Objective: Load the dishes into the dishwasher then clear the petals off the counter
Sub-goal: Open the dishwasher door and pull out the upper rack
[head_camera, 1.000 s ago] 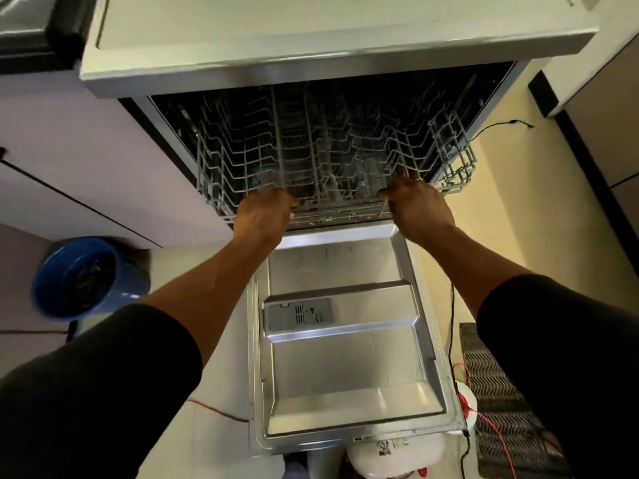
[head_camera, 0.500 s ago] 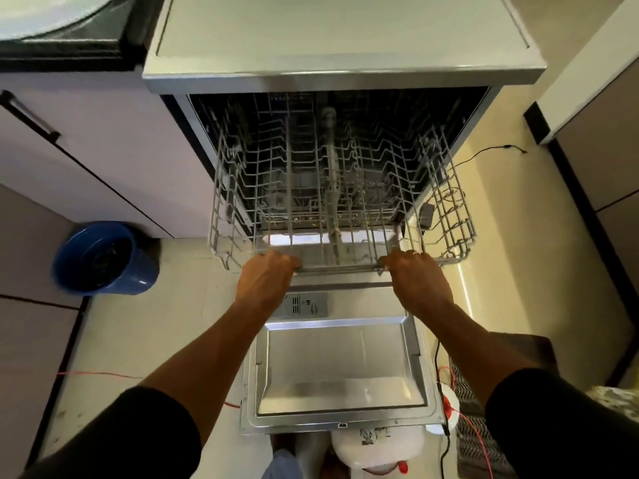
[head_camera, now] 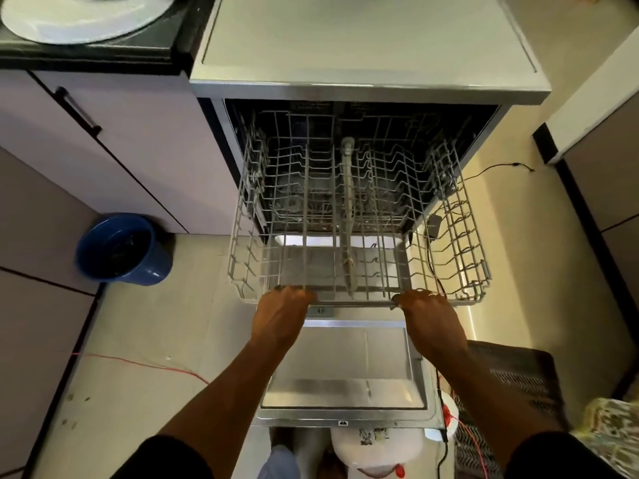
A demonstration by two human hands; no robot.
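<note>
The dishwasher (head_camera: pixel 363 84) stands open in front of me, its steel door (head_camera: pixel 345 375) folded down flat. A grey wire rack (head_camera: pixel 463 243), empty, is pulled far out over the door. My left hand (head_camera: pixel 280 316) grips the rack's front rail at the left. My right hand (head_camera: pixel 432 319) grips the same rail at the right. A white plate (head_camera: pixel 83 15) lies on the dark counter (head_camera: pixel 86 57) at the top left. No petals are in view.
A blue bucket (head_camera: pixel 121 250) sits on the floor at the left, beside the pale cabinet (head_camera: pixel 114 150). Red and black cables (head_camera: pixel 145 364) run across the floor. A dark patterned mat (head_camera: pixel 511 382) lies at the right, and a white bag (head_camera: pixel 377 447) below the door.
Both hands have pulled the rack out of the dishwasher toward me, so it now hangs over the open door. My view has risen, which brings the counter and plate into sight.
</note>
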